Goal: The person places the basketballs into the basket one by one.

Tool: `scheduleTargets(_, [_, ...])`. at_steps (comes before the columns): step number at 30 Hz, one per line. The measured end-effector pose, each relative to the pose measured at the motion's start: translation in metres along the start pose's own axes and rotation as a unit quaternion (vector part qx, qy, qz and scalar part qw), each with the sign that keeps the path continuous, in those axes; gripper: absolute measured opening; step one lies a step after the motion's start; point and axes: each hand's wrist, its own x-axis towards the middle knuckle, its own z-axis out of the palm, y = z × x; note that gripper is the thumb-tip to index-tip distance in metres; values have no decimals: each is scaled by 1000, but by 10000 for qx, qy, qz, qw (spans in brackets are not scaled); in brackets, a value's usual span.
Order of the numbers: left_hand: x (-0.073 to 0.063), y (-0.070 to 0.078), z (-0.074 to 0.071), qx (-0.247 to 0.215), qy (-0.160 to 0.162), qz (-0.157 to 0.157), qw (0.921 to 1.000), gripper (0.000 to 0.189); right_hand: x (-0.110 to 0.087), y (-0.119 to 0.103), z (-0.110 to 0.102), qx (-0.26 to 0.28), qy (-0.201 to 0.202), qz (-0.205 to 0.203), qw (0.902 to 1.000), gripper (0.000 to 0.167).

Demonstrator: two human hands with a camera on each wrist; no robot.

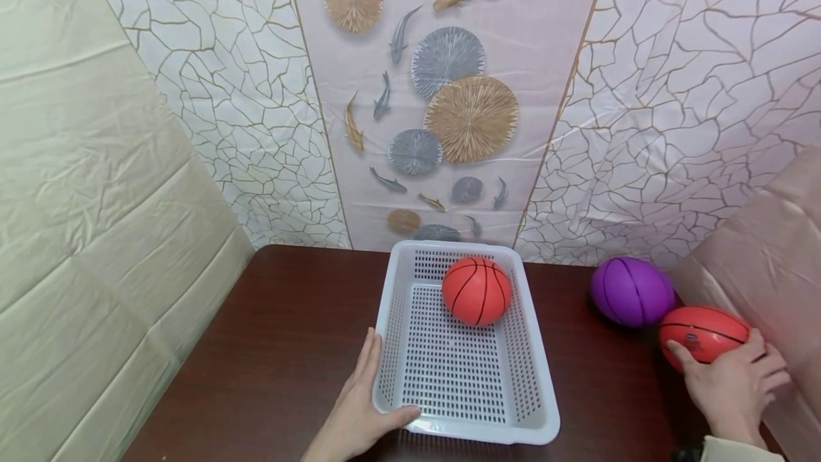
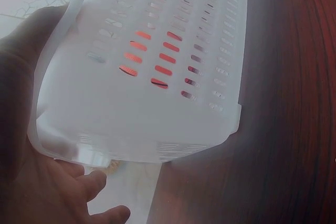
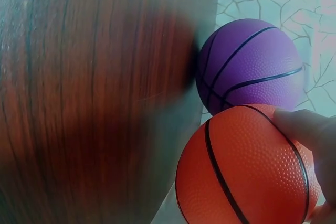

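Observation:
A white perforated plastic basket (image 1: 462, 433) stands on the table, with a red toy basketball (image 1: 477, 291) inside toward its far right. My left hand (image 1: 359, 405) holds the basket's near left corner, thumb over the near rim and fingers along the left side. In the left wrist view the basket's wall (image 2: 131, 114) fills the middle, red showing through its slots. At the right, my right hand (image 1: 734, 383) grips a second red basketball (image 3: 241, 166) between thumb and fingers. A purple basketball (image 1: 631, 291) sits just beyond that ball.
The dark brown wooden table (image 1: 276, 348) runs under everything. A patterned cloth wall (image 1: 436, 184) rises behind its far edge. Pale padded panels (image 1: 83, 255) flank the left side, and another panel (image 1: 789, 248) stands close by my right hand.

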Motion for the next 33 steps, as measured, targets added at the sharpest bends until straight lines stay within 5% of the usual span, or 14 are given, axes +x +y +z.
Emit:
scheduleTargets(9, [0,-1,0,43,-31,-2,10000,120,-13,-13,-9,366,462,-473,9971,111])
scheduleTargets(17, [1,-2,1,22,-53,-44,10000,120,-21,-33,-19,852,1143,-1154,9830,104])
scheduleTargets(33, [1,-2,2,46,-52,-54,10000,119,-34,-56,-31,1058,1079,-1278,9802,106])
